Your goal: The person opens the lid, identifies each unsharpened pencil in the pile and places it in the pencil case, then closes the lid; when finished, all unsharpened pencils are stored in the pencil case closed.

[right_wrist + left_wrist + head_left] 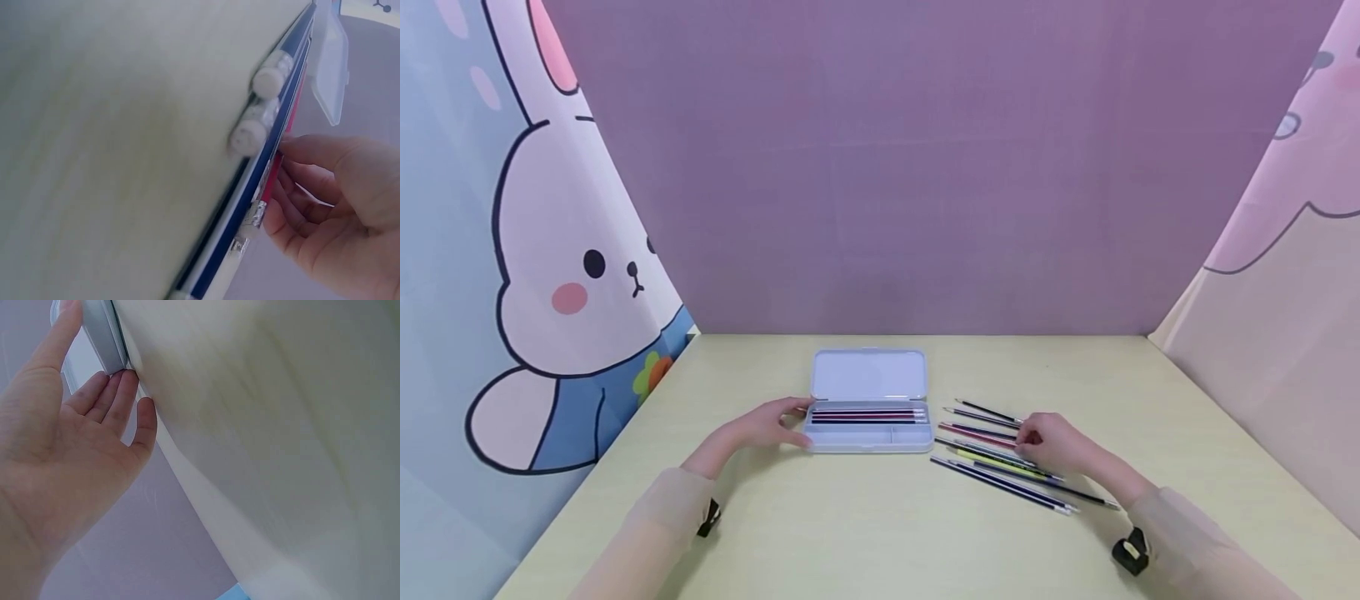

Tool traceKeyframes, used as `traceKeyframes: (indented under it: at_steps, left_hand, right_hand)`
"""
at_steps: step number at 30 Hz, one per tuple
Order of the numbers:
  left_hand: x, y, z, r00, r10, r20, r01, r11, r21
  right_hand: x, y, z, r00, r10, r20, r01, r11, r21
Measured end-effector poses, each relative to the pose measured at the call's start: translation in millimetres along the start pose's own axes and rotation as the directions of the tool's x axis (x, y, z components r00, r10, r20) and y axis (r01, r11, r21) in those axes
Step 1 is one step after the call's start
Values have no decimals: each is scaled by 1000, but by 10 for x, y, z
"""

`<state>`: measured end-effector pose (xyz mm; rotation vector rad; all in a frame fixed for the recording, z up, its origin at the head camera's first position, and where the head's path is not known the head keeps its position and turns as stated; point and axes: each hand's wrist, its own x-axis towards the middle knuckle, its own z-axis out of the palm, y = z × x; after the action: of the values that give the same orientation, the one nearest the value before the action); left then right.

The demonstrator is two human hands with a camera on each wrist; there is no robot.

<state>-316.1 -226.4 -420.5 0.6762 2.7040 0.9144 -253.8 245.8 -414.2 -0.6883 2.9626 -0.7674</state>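
A white pencil case lies with its lid raised. Several dark and red pencils are in its rear compartment. My left hand grips the case's left end; in the left wrist view the thumb is along one side and the fingertips meet the corner. To the right of the case, my right hand reaches down into loose pencils. Its thumb and fingers pinch a red pencil near the eraser end, beside dark striped pencils with white erasers.
Loose pencils fan out right of the case, among them a yellow-green pencil and a pair of dark pencils at the front. The pale table backs onto a purple curtain, with printed cloth at both sides.
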Motion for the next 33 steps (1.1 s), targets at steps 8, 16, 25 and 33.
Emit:
traceKeyframes:
  at_steps: [8,16,25,33]
  left_hand:
    - [-11,11,-8,1000,9,-1,-9,1000,12]
    - [-4,3,-12,1000,3,9,-3,1000,14]
    - [15,-31,0,1000,-19,12,19,1000,-19]
    - [1,-2,-10,1000,-16,13,16,1000,-13]
  right_hand:
    - [8,32,-47,999,-40,-32,40,999,-2]
    - [24,29,-90,989,-94,-114,93,996,-9]
    - [73,10,-80,982,-43,-183,45,999,6]
    - [142,-80,-102,977,-95,-189,102,994,27]
